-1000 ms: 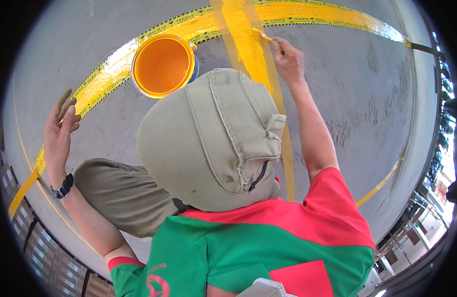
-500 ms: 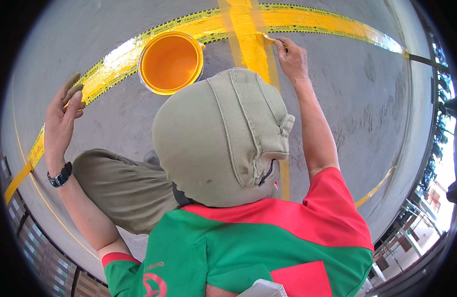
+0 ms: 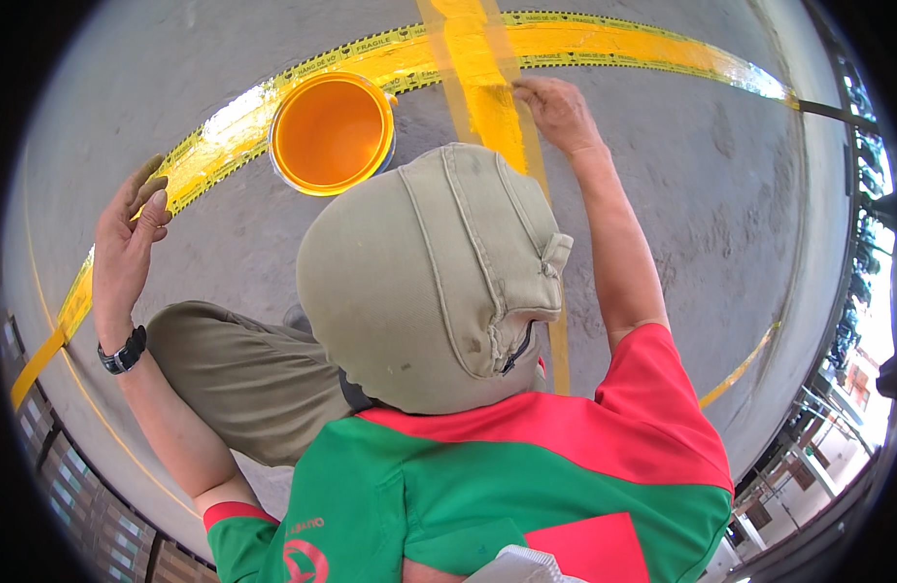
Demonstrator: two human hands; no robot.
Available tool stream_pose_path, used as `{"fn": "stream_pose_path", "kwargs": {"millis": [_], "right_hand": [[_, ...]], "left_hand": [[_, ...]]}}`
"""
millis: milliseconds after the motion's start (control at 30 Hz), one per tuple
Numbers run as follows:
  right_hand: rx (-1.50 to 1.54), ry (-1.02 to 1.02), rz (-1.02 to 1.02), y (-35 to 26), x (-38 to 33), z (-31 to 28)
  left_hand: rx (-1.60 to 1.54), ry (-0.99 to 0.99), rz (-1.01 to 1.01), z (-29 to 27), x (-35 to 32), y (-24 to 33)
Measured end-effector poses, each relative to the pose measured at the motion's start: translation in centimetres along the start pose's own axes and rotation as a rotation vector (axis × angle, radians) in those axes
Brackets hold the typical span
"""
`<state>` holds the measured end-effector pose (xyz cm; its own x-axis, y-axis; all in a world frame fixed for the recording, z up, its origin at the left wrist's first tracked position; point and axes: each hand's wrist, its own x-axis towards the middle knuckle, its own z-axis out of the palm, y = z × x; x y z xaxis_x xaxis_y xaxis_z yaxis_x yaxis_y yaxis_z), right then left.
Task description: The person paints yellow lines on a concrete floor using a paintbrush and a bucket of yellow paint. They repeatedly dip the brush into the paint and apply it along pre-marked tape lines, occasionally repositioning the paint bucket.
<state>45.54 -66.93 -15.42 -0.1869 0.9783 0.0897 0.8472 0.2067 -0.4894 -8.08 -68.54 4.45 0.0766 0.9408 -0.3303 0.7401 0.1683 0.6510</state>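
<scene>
My right hand (image 3: 563,112) is over the right edge of a straight yellow painted stripe (image 3: 494,121). Its thumb and fingers are pinched together, tips close to the translucent tape (image 3: 534,160) along that edge. A small yellow-smeared end shows at the fingertips; its kind is hidden. My left hand (image 3: 128,238), with stained fingers stretched out, hovers above the floor near a curved yellow band (image 3: 380,60) and holds nothing. A round bucket (image 3: 389,121), orange-yellow inside with a bright yellow rim, stands between my hands against the band's near edge.
Yellow-and-black printed tape (image 3: 575,19) borders the curved band. My knees in khaki trousers (image 3: 419,272) fill the middle, just below bucket and stripe. Slatted stacks (image 3: 84,486) stand at the lower left. A dark strip (image 3: 837,116) lies at the band's right end.
The pinched right hand has moved slightly nearer to me and left along the stripe; less of the yellow end shows. My left hand keeps nearly the same place and pose.
</scene>
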Motion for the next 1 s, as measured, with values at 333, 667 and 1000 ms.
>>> {"fn": "stream_pose_path", "kwargs": {"millis": [333, 667, 1000], "right_hand": [[-0.006, -0.088, -0.040, -0.1, -0.3, -1.1], [-0.022, -0.091, -0.040, 0.5, 1.6, -1.1], [-0.039, -0.262, 0.029, -1.1, -1.1, -1.6]], "left_hand": [[0.005, -0.012, 0.000, 0.3, -0.1, 0.4], [-0.009, -0.002, 0.035, 0.5, -0.1, 0.4], [0.033, -0.030, -0.034, 0.4, -0.2, 0.4]]}}
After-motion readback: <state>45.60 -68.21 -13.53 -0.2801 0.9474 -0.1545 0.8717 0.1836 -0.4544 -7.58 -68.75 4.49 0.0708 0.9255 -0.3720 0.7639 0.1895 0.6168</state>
